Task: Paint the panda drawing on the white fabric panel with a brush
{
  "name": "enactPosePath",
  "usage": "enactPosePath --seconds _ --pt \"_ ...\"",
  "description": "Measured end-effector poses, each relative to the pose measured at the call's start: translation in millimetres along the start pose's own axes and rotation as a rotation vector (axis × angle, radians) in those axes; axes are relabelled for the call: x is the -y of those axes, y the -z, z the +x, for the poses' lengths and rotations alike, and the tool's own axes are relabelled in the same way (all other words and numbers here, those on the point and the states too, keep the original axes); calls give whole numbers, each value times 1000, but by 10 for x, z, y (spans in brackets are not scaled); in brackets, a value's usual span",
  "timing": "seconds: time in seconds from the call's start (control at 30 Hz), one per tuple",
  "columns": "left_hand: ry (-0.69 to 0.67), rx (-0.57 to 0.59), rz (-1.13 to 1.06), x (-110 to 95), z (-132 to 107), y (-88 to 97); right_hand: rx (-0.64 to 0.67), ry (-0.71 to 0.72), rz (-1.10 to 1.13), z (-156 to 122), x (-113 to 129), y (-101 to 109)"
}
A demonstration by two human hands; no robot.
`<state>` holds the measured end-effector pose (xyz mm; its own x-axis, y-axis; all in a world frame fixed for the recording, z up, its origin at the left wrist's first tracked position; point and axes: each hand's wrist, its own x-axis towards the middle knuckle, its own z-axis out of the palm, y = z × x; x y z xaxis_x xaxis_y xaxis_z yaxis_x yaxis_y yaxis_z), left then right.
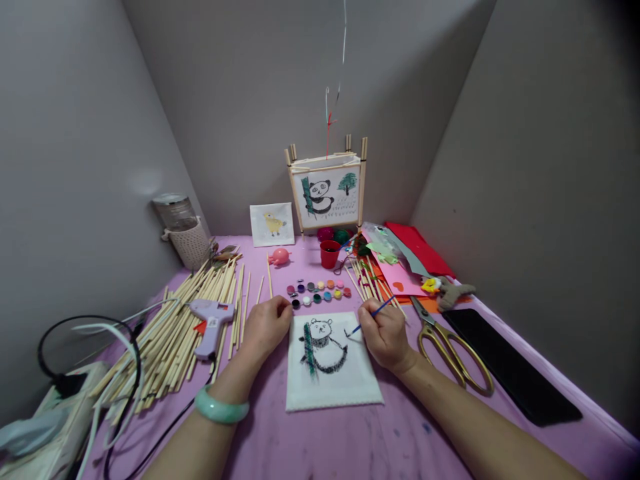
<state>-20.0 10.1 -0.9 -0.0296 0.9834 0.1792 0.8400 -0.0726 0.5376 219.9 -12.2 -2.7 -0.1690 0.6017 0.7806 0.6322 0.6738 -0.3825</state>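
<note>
A white square sheet (345,380) with a black panda and a green stalk painted on it lies on the pink table. My right hand (384,335) is closed on a thin blue paintbrush (371,316), whose tip touches the sheet's upper right. My left hand (266,327), fingers curled, rests at the sheet's upper left corner and presses it down. A strip of small paint pots (320,293) sits just beyond both hands. A green bangle (221,408) circles my left wrist.
A heap of bamboo sticks (175,333) and a lilac glue gun (212,317) lie left. Gold scissors (450,350) and a black phone (510,367) lie right. A red cup (330,254), a panda lantern frame (327,190) and coloured paper (415,257) stand behind.
</note>
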Motion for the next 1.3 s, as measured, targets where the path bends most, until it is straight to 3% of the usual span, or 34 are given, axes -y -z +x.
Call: enactPosePath --seconds 0.17,0.57,0.8,1.1,1.3 --pt "5 5 2 -15 -6 15 -67 -2 -45 3 -7 3" --pt "8 1 15 -30 -11 24 -3 15 -10 4 -10 -19" --pt "2 6 -2 -20 -8 19 -82 -4 -31 -1 -30 8" --pt "10 4 -8 -27 -8 29 -22 10 -12 10 -12 -23" --pt "-8 -36 -62 -31 -11 18 -100 -85 43 -2 -18 15"
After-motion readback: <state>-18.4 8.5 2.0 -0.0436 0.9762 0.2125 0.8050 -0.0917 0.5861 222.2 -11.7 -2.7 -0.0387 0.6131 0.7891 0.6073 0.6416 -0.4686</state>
